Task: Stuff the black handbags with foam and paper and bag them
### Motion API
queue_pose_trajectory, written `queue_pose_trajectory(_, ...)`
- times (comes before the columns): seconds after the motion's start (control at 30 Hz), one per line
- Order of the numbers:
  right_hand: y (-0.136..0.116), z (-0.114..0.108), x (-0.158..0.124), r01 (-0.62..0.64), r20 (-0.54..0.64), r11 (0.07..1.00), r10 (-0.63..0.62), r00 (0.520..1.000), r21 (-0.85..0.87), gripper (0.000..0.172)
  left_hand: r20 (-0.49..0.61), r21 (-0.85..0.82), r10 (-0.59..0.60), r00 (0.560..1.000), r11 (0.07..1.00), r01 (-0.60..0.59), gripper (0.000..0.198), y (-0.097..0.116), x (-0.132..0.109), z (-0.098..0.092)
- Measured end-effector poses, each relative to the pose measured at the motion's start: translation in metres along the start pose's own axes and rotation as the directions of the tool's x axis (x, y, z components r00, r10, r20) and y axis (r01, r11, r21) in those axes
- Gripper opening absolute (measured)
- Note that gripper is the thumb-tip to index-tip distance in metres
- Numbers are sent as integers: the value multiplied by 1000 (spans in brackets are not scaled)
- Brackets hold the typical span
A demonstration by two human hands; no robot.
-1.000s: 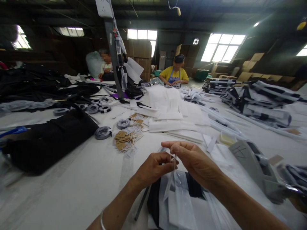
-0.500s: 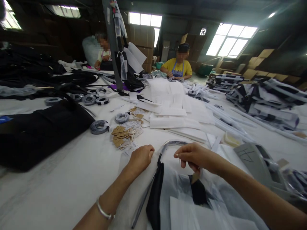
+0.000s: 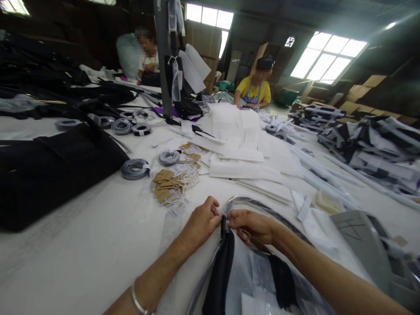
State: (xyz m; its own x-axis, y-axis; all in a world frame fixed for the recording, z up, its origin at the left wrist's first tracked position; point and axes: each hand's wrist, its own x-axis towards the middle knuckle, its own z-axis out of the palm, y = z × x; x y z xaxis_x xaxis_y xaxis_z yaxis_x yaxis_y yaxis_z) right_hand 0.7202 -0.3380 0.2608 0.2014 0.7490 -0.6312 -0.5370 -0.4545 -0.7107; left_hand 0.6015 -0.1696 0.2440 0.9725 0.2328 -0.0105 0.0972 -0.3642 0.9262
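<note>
A black folded item (image 3: pixel 220 275) lies in a clear plastic bag (image 3: pixel 252 267) on the white table (image 3: pixel 98 245) in front of me. My left hand (image 3: pixel 201 221) and my right hand (image 3: pixel 251 225) meet at the bag's top end, fingers pinched on the plastic around the black item's tip. A thin loop or strap (image 3: pixel 262 205) curves away from that tip to the right. A pile of brown paper tags with strings (image 3: pixel 170 186) lies just beyond my left hand.
Grey tape rolls (image 3: pixel 134 168) and black bags (image 3: pixel 55 166) lie at the left, white sheets (image 3: pixel 243 153) in the middle, packed black-and-white items (image 3: pixel 370 140) at the right. A grey dispenser (image 3: pixel 364 236) stands near my right arm. A post (image 3: pixel 164 61) rises from the table. Two people sit at the far side.
My hands came apart after pinching something small together, then closed in again on the bag's top end. The bagged black item now lies flat on the table.
</note>
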Motion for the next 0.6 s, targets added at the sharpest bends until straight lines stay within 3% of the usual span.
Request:
queue_pose_trajectory(0.1,4,2,0,11,42,1000,-12,999,14,33,-16,3,29,999,1000,-29,40,2,-2,-1)
queue_pose_trajectory(0.2,5,6,3,4,99,1000,-2,995,-26,31,8,99,175,985,980,-175,38,5,-6,-2)
queue_pose_trajectory(0.3,6,12,7,6,61,999,-3,998,-53,36,47,241,272,961,931,-275,30,4,-7,0)
queue_pose_trajectory(0.47,8,20,11,10,-44,997,-13,999,-78,38,91,459,260,961,846,-272,20,2,-5,0)
queue_pose_trajectory(0.6,7,19,8,65,-44,998,-66,997,-22,38,145,336,207,968,909,-245,16,11,-6,-18)
